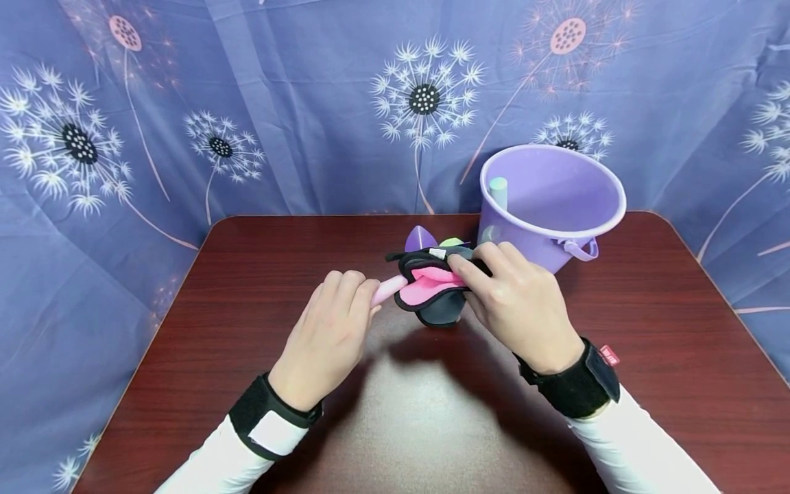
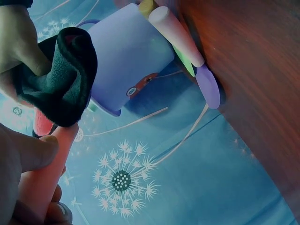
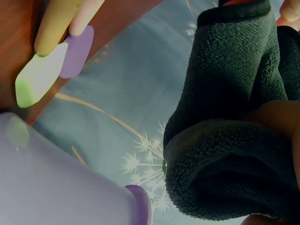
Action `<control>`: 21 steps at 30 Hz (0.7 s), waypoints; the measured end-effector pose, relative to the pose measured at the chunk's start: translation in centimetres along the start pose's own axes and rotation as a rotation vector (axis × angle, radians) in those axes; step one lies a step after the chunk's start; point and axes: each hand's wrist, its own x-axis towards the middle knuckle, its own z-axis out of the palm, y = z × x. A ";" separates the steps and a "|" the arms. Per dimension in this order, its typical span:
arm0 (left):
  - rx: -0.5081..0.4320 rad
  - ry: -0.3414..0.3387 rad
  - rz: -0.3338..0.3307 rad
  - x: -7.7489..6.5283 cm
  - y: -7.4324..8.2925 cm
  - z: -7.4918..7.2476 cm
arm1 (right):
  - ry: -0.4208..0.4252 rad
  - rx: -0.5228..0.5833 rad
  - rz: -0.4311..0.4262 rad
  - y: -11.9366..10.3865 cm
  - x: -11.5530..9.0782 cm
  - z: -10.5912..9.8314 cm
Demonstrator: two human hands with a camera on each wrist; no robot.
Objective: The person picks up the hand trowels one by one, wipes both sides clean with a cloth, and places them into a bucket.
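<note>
My left hand [image 1: 330,329] grips a pink handle [image 1: 389,289], its thumb along the side in the left wrist view. The handle's far end meets a folded cloth [image 2: 61,77], dark grey on one side, pink on the other, with black edging. What lies inside the folds is hidden. My right hand [image 1: 515,302] pinches the cloth from the right, thumb on top, above the table. The cloth's fuzzy grey side [image 3: 225,79] fills much of the right wrist view.
A purple bucket [image 1: 537,237] stands at the back right, a pale green handle [image 1: 498,193] inside it. Left of it on the table [image 1: 278,250] lie a purple blade [image 3: 77,51] and a green blade [image 3: 40,82], with pink and yellow handles. A dandelion-print cloth hangs behind.
</note>
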 end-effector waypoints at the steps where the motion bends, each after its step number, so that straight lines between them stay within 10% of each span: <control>1: 0.001 0.001 -0.002 0.0 0.0 0.0 | -0.015 0.009 0.008 -0.1 0.0 0.0; 21: 0.027 0.002 0.027 -0.1 0.4 0.1 | -0.122 0.558 0.202 -0.3 -0.1 0.3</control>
